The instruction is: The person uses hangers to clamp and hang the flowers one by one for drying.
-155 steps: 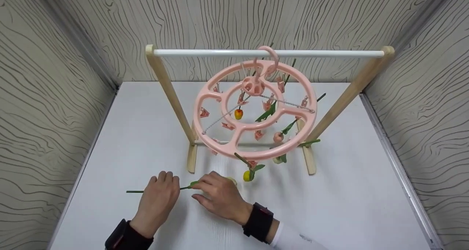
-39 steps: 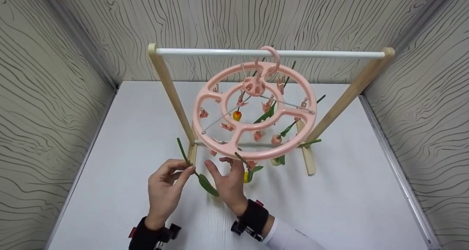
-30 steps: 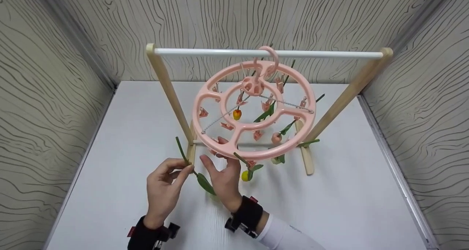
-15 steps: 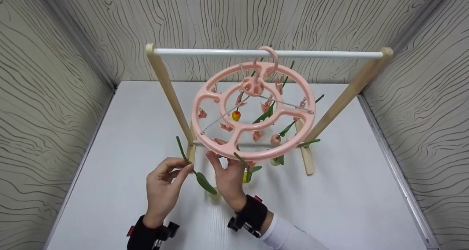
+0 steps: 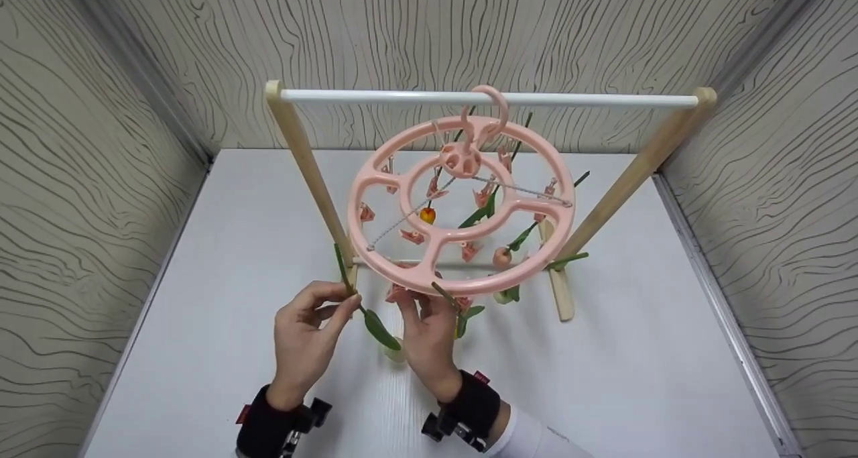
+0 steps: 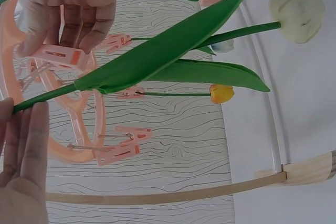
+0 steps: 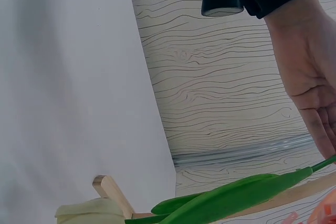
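My left hand (image 5: 305, 344) pinches the green stem of a white tulip (image 6: 299, 15) between thumb and fingers. The tulip slants with its bloom low and its stem end up, left of the pink round clip hanger (image 5: 358, 240). At the hanger's front left, my right hand (image 5: 429, 347) grips a pink clothespin (image 6: 58, 57) hanging from the rim, thumb on one side and fingers on the other. In the left wrist view this clothespin is close beside the tulip's stem. The right wrist view shows the tulip's leaves (image 7: 226, 203) and the left hand, while the right hand's fingers are out of frame.
The hanger hooks over the white bar (image 5: 375, 96) of a wooden rack (image 5: 301, 163). Other tulips hang bloom-down from its clips, among them an orange-yellow one (image 5: 427, 214) and a pink one (image 5: 502, 257). Several clips (image 5: 412, 237) hold nothing. Below lies a white table (image 5: 221, 263).
Earlier both hands were low at the tulip; the left has since raised its stem, and the right has gone up to the hanger. Just now the right fingers closed on a clothespin, and the hanger shifted slightly.
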Motion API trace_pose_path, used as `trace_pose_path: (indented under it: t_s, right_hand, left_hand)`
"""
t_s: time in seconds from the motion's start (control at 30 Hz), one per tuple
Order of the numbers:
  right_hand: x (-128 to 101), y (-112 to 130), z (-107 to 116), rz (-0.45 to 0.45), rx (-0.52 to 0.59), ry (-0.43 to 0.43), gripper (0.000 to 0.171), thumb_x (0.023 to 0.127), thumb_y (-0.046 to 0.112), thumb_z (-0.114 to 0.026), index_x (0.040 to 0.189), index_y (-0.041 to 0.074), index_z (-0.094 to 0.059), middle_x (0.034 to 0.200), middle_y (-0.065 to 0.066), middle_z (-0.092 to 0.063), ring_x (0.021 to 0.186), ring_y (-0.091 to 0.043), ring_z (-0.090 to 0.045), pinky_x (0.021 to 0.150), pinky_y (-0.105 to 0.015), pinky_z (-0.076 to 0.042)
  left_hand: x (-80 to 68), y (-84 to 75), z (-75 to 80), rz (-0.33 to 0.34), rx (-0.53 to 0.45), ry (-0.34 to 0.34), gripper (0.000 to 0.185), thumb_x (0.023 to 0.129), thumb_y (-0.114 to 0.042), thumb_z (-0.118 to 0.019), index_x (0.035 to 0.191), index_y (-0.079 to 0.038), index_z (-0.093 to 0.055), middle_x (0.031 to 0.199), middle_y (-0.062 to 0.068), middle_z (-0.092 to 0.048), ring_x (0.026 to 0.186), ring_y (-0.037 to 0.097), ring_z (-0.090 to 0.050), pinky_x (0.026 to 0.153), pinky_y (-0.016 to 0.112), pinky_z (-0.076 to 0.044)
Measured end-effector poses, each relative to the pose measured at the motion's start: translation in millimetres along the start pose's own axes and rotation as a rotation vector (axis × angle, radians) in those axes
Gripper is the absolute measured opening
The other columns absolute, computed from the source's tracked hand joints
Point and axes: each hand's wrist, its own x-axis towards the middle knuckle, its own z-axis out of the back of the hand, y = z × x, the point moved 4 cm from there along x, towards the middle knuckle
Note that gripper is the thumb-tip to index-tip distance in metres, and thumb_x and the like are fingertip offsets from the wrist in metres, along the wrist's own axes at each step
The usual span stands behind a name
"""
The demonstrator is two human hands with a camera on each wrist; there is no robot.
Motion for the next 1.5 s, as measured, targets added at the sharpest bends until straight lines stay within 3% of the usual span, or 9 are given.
trace_pose_path:
  t_s: [0.17, 0.5, 0.87, 1.07, 1.27, 1.4, 1.5]
  right_hand:
    - [-1, 3, 5, -0.005, 0.054, 0.022, 0.008, 0.100, -0.010, -0.059, 0.101, -0.006, -0.066, 0.088, -0.015, -0.068, 0.088, -0.021, -0.069, 0.084, -0.026, -0.060]
    - [-2, 8, 11, -0.020, 0.120, 0.011, 0.011, 0.101, -0.011, -0.057, 0.107, -0.010, -0.066, 0.087, -0.023, -0.066, 0.083, -0.018, -0.072, 0.081, -0.028, -0.063]
    - [-2, 10, 9, -0.006, 0.165, 0.013, 0.010, 0.101, -0.010, -0.058, 0.105, -0.012, -0.067, 0.087, -0.011, -0.071, 0.081, -0.014, -0.073, 0.077, -0.027, -0.064]
    - [-3, 9, 8, 0.001, 0.146, 0.010, 0.010, 0.101, -0.010, -0.058, 0.104, -0.013, -0.067, 0.089, -0.015, -0.069, 0.081, -0.012, -0.073, 0.074, -0.027, -0.065]
    - [-3, 11, 9, 0.033, 0.110, 0.007, 0.014, 0.101, -0.009, -0.059, 0.111, -0.012, -0.067, 0.093, -0.008, -0.070, 0.080, -0.012, -0.072, 0.073, -0.026, -0.064]
    - [-3, 13, 10, 0.078, 0.065, -0.002, 0.014, 0.098, -0.009, -0.062, 0.111, -0.011, -0.068, 0.091, -0.018, -0.068, 0.080, -0.015, -0.072, 0.074, -0.027, -0.064]
    - [-4, 13, 10, 0.100, 0.054, -0.006, 0.014, 0.097, -0.009, -0.063, 0.111, -0.012, -0.067, 0.092, -0.017, -0.068, 0.081, -0.015, -0.071, 0.075, -0.026, -0.064]
  left_hand:
    - [3.4, -3.7, -4.3, -0.010, -0.006, 0.013, 0.017, 0.086, 0.014, -0.078, 0.100, 0.005, -0.075, 0.089, 0.018, -0.074, 0.085, 0.004, -0.076, 0.072, 0.018, -0.064]
    - [8.0, -10.6, -15.7, -0.024, 0.024, 0.059, 0.018, 0.085, 0.012, -0.079, 0.099, 0.001, -0.075, 0.092, 0.016, -0.075, 0.089, 0.002, -0.074, 0.073, 0.020, -0.066]
    - [9.0, -12.5, -23.9, -0.056, 0.001, 0.084, 0.017, 0.087, 0.011, -0.079, 0.099, -0.001, -0.077, 0.094, 0.015, -0.073, 0.093, 0.003, -0.073, 0.074, 0.023, -0.067]
    - [9.3, -14.1, -28.4, -0.077, -0.027, 0.100, 0.018, 0.086, 0.011, -0.079, 0.099, -0.001, -0.077, 0.094, 0.016, -0.074, 0.095, 0.004, -0.073, 0.074, 0.024, -0.067]
    - [11.3, -17.8, -33.0, -0.101, -0.032, 0.112, 0.018, 0.086, 0.011, -0.079, 0.101, 0.001, -0.077, 0.096, 0.016, -0.074, 0.095, 0.003, -0.073, 0.074, 0.025, -0.067]
    - [11.9, -19.0, -34.7, -0.115, -0.026, 0.114, 0.016, 0.086, 0.010, -0.079, 0.100, 0.004, -0.077, 0.095, 0.016, -0.075, 0.094, 0.004, -0.074, 0.074, 0.024, -0.067]
    - [12.3, -19.0, -35.8, -0.122, -0.022, 0.116, 0.015, 0.087, 0.010, -0.079, 0.100, 0.004, -0.077, 0.094, 0.016, -0.075, 0.093, 0.005, -0.074, 0.074, 0.023, -0.067]
